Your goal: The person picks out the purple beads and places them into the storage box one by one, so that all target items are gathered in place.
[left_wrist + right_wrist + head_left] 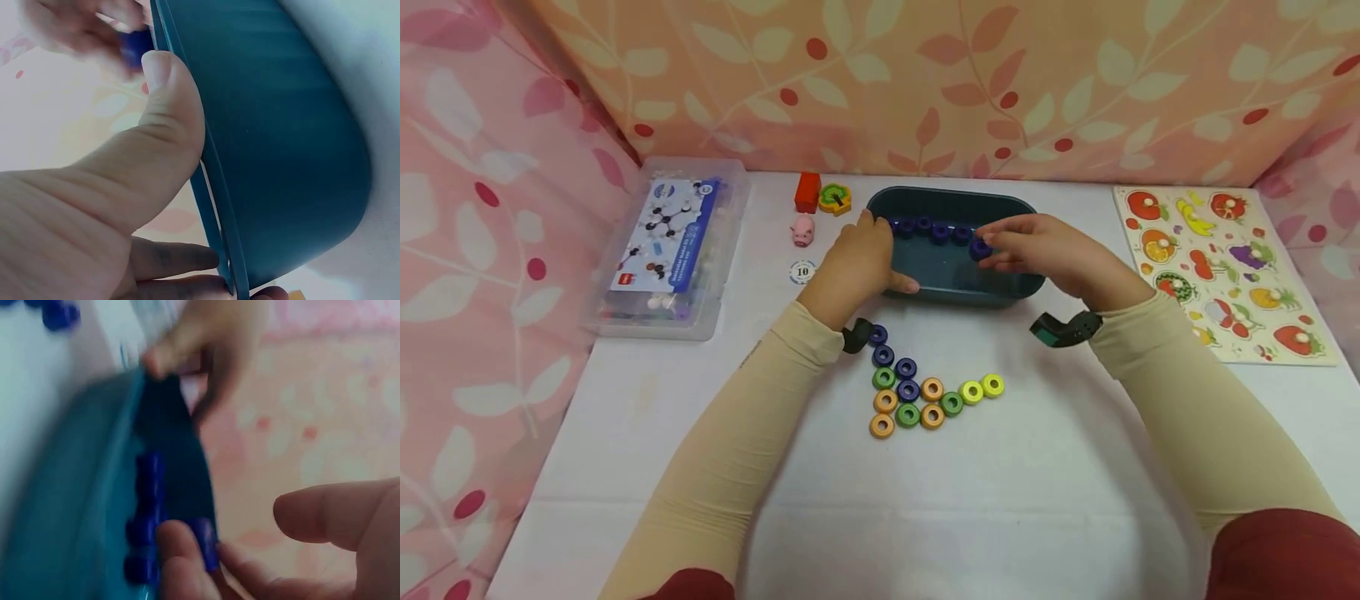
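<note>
A dark teal oval tub stands on the table with several dark blue rings along its far inner side. My left hand grips the tub's left end, its thumb lying along the near rim and the other fingers over the end. Over the tub's right part, my right hand pinches one blue ring between its fingers. On the white cloth nearer me, blue, green, orange and yellow rings lie side by side in a branching pattern.
Left of the tub are a pink pig figure, a red block, a tree piece and a white disc marked 10. A clear plastic case lies far left. A fruit puzzle board lies at right.
</note>
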`<state>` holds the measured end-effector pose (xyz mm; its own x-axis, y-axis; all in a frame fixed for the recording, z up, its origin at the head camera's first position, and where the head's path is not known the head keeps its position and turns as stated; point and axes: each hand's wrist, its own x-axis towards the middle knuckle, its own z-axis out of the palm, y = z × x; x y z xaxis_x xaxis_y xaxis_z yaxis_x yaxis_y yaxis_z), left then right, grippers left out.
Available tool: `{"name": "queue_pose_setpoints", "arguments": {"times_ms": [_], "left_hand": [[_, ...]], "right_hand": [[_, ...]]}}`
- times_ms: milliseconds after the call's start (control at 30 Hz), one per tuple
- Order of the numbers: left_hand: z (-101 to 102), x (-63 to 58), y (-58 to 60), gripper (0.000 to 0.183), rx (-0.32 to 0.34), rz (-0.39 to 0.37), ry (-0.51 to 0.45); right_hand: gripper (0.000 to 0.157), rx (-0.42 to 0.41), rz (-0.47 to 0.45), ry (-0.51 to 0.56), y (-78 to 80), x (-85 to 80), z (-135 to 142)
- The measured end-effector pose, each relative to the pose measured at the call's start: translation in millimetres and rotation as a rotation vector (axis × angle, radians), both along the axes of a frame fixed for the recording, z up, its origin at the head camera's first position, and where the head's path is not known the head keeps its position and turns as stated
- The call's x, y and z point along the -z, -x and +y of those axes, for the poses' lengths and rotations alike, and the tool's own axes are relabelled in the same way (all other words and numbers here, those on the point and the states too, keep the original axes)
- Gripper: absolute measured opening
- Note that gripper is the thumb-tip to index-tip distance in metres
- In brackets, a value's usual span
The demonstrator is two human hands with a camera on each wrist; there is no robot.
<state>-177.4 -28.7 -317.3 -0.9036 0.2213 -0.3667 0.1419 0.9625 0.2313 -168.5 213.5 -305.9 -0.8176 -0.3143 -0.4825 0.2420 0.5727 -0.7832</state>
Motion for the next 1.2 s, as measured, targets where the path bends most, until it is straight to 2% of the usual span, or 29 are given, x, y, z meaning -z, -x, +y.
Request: {"name": "queue_pose_setpoints", "arguments": {"times_ms": [100, 233, 367, 500, 600, 667, 767, 867, 967, 1033, 1200], "left_hand": [[1, 1.5, -0.1, 0.114, -0.007, -0.009, 0.005], [2, 2.7, -0.4, 0.114, -0.008, -0.018, 0.009], [2, 3.7, 0.1, 0.114, -0.002, -0.017, 0.003], [2, 4.3, 0.6, 0.114, -0.004, -0.012, 0.005], [1, 4.6, 0.8, 0.115, -0.006, -0.004, 0.002], [0, 4.8, 1.2, 0.115, -0.003, -0.001, 0.003], [-2, 4.3, 1.3, 0.114, 0.006, 0.008, 0.007], [-3, 2.7, 1.4, 0.112, 0.017, 0.013, 0.008], [-3, 0.6, 0.5, 0.110, 0.035, 0.028, -0.005], [-3, -0.2, -0.1, 0.109, 0.050, 0.039, -0.010], [-3, 0.4, -1.3, 0.108, 0.070, 0.059, -0.001]], "right_hand": [[0.057, 0.056, -0.075, -0.007, 24.9, 9.2, 8], [0.060, 0.114, -0.148, 0.009, 45.7, 23.7, 9], [0.063, 0.148, -0.176, 0.035, 54.1, 33.3, 6], [0.070, 0.172, -0.191, 0.072, 53.6, 32.4, 3], [0.070, 0.151, -0.162, 0.068, 46.5, 22.9, 3], [0.063, 0.106, -0.115, 0.053, 37.0, 14.0, 0], [0.048, -0.016, -0.050, 0.027, 15.2, 1.5, -11], [0.039, -0.170, -0.045, 0.041, -10.8, 0.5, -31], [0.036, -0.299, -0.069, 0.073, -33.3, 14.2, -53], [0.036, -0.339, -0.055, 0.093, -43.5, 28.6, -65], [0.037, -0.294, 0.035, 0.099, -51.4, 62.1, -86]]}}
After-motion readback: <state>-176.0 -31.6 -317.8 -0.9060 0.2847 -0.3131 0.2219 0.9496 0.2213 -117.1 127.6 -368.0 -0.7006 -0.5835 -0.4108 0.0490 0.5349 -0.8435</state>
